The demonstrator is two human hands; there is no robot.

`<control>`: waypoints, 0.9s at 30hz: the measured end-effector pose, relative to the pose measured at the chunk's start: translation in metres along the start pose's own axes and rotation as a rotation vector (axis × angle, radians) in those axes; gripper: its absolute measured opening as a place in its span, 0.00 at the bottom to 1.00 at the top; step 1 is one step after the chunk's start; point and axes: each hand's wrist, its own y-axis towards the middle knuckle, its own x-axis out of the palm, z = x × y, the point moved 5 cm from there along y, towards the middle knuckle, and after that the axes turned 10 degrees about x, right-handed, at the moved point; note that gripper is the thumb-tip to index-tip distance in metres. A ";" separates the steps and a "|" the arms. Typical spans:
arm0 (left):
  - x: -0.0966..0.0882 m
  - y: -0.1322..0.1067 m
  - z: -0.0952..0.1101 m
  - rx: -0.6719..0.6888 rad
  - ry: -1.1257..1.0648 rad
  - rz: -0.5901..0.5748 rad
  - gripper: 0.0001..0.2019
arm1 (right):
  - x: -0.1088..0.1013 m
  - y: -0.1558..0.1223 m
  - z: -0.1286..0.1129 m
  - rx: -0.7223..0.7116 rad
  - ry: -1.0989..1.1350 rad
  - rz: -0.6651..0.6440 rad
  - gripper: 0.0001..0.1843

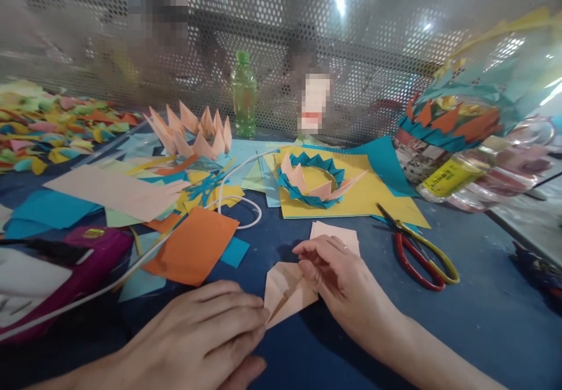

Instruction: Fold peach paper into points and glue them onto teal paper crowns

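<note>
A small peach paper piece (285,293), partly folded, lies on the dark blue table (483,320) near the front. My left hand (206,334) rests flat with its fingertips pressing the piece's left edge. My right hand (338,284) pinches the piece's upper right part, fingers pressed together on the fold. More peach paper squares (336,235) lie just behind my right hand.
Red and yellow scissors (421,255) lie to the right. A blue and peach paper ring (314,182) sits on a yellow sheet (369,197). An orange sheet (195,246), a peach crown (193,132), a green bottle (244,94), a white cable (237,202), a magenta tool (65,273) and a jar (456,156) stand around.
</note>
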 end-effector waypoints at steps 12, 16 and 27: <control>-0.010 -0.002 0.002 0.003 0.038 -0.058 0.10 | -0.005 -0.011 -0.012 -0.067 -0.256 0.169 0.08; -0.007 -0.013 -0.006 -0.034 0.105 -0.122 0.12 | -0.009 -0.013 -0.008 0.015 -0.346 0.198 0.10; -0.001 -0.012 -0.019 -0.131 0.113 -0.195 0.17 | 0.004 -0.023 -0.023 -0.183 -0.150 -0.098 0.05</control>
